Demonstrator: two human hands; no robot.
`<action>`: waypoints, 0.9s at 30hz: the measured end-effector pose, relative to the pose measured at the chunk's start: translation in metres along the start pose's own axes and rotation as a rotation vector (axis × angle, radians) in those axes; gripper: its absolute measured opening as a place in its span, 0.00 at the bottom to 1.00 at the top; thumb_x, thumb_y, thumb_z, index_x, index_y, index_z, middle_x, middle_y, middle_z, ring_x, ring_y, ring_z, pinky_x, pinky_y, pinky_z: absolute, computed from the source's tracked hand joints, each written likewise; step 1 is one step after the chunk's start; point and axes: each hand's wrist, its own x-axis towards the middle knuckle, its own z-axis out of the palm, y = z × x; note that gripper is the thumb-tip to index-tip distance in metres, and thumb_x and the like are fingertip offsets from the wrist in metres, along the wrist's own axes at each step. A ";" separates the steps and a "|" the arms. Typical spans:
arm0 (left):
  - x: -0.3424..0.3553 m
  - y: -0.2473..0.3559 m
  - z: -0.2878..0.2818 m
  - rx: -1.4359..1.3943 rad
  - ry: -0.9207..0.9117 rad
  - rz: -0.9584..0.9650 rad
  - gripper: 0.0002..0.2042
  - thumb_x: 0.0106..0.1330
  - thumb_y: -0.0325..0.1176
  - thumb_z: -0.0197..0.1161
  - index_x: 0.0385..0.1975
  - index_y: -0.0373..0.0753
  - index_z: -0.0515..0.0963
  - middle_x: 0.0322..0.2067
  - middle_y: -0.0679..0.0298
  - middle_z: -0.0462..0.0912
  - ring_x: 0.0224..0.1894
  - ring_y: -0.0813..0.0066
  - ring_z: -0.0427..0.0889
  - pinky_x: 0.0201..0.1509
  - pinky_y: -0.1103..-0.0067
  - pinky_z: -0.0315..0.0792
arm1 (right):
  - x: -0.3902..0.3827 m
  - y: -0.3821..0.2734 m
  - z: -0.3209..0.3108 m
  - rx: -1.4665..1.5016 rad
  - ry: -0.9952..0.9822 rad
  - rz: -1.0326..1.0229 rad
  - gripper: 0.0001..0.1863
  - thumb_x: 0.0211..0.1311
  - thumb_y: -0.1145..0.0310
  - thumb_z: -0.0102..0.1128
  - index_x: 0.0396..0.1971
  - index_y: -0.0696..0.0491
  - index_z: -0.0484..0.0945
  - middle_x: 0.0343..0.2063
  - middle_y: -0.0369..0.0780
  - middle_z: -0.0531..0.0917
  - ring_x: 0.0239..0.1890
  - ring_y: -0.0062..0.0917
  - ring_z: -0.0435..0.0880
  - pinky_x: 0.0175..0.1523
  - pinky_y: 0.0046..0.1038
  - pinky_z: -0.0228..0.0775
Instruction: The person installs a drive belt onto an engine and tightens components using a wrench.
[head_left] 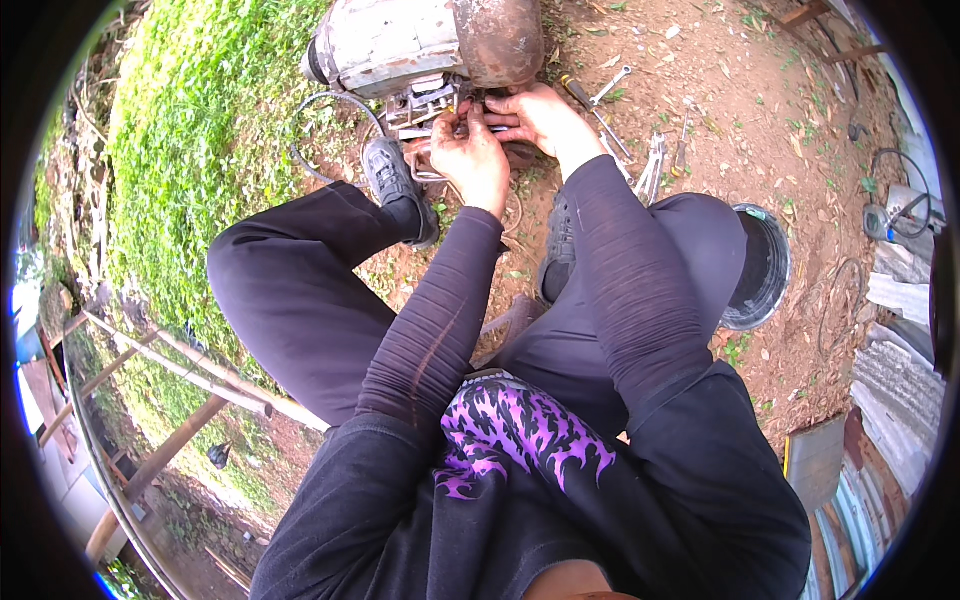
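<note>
Left hand (pixel 472 160) and right hand (pixel 545 118) at near side of machine (pixel 405 48), fingers curled; grip unclear. Wrenches (pixel 656 165) right of machine.

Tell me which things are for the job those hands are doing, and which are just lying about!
For the job:
left hand and right hand
the machine they're at
probably the spanners

Seemingly just lying about:
black bucket
corrugated sheets

Top edge crops machine (pixel 425 45); knee (pixel 712 235) partly hides bucket (pixel 764 272); contents of left hand (pixel 470 158) unclear.
</note>
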 end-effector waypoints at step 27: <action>0.002 -0.012 -0.006 0.114 -0.072 0.146 0.12 0.63 0.27 0.67 0.44 0.27 0.81 0.35 0.57 0.85 0.39 0.72 0.82 0.47 0.79 0.74 | -0.002 -0.001 0.000 0.006 -0.001 -0.018 0.19 0.65 0.74 0.58 0.55 0.61 0.72 0.46 0.44 0.83 0.47 0.32 0.84 0.47 0.33 0.82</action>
